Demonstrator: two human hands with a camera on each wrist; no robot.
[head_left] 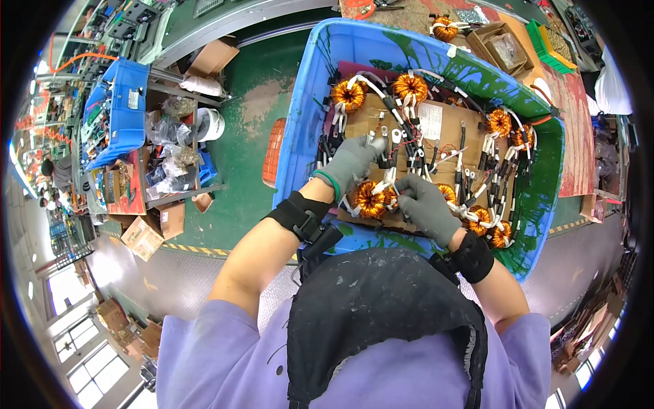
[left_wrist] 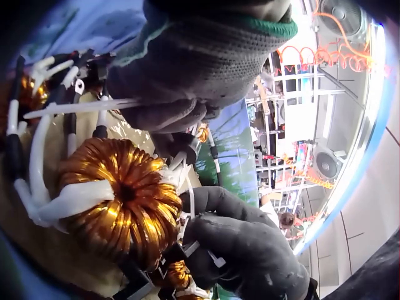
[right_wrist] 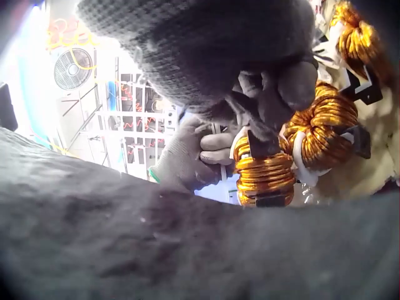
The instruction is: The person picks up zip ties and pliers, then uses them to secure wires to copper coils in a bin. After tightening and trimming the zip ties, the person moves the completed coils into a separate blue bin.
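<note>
A copper-wound ring coil (head_left: 372,199) with white sleeved leads lies at the near left of a blue bin (head_left: 300,129). The gloved left hand (head_left: 351,163) is just above it, its curled fingers pinching a thin white strip (left_wrist: 81,107) in the left wrist view. Right of the coil, the gloved right hand (head_left: 428,208) has its fingers bent at the coil's white leads; in the right wrist view the fingers (right_wrist: 269,94) touch the top of a coil (right_wrist: 265,175). What the right fingertips pinch is partly hidden.
More coils (head_left: 411,87) with black-and-white leads lie on cardboard (head_left: 368,126) inside the bin. Behind it stand an open carton (head_left: 501,48) and a green tray (head_left: 550,48) on a worktop. A blue crate (head_left: 126,109) and shelving stand at the left.
</note>
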